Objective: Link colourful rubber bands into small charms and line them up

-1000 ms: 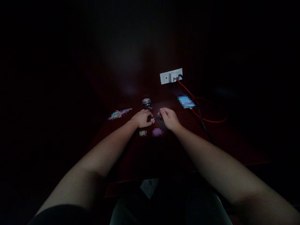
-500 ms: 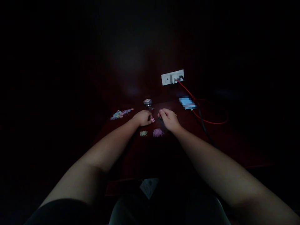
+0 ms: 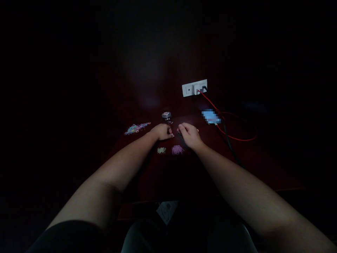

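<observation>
The left hand [image 3: 163, 132] curls with thumb and fingertips at a small pink bunch of bands [image 3: 172, 135] at its four o'clock; whether it grips them I cannot tell. The right hand [image 3: 188, 134] is curled, thumb towards forefinger, above a small dark bunch [image 3: 179, 133] at its nine o'clock; its hold is unclear. A clear round jar [image 3: 166, 115] stands at the left hand's twelve, a pale-green band pile [image 3: 161, 150] at its six.

Black short sleeve [image 3: 71, 237], dull greyish trousers [image 3: 140, 239].
</observation>
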The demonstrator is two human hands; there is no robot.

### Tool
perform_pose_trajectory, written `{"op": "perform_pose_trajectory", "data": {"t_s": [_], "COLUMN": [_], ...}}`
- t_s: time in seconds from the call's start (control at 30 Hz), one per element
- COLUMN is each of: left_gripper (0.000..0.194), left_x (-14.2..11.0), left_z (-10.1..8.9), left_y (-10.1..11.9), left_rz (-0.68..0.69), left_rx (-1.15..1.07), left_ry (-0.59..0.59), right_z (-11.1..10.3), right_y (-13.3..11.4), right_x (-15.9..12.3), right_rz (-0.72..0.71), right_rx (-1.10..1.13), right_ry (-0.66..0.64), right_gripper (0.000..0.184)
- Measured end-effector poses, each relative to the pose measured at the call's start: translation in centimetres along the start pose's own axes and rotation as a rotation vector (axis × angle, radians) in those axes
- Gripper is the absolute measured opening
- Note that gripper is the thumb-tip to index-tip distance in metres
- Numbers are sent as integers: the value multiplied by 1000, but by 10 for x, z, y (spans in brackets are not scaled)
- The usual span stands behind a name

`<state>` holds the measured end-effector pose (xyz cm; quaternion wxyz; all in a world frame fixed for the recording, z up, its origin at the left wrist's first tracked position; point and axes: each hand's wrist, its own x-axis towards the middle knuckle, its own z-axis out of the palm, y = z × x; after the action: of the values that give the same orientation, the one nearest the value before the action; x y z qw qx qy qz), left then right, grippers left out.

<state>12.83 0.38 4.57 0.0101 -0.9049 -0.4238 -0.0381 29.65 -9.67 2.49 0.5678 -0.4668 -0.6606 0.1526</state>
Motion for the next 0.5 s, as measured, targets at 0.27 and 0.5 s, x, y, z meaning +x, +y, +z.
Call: {"op": "perform_pose_trajectory", "data": {"t_s": [0.27, 0.5], "left_gripper": [20, 29], "left_x": [2, -14], "left_z": [1, 2], "left_y": [9, -4], "left_rz": [-39, -64], "left_rx": [-89, -134], "left_ry": [-27, 110], "right_z": [0, 0], "right_y": [0, 6], "right_x": [1, 1], "right_rz": [-14, -43], "right_rx": [12, 51], "right_ry": [7, 7], "right_gripper": [34, 35]}}
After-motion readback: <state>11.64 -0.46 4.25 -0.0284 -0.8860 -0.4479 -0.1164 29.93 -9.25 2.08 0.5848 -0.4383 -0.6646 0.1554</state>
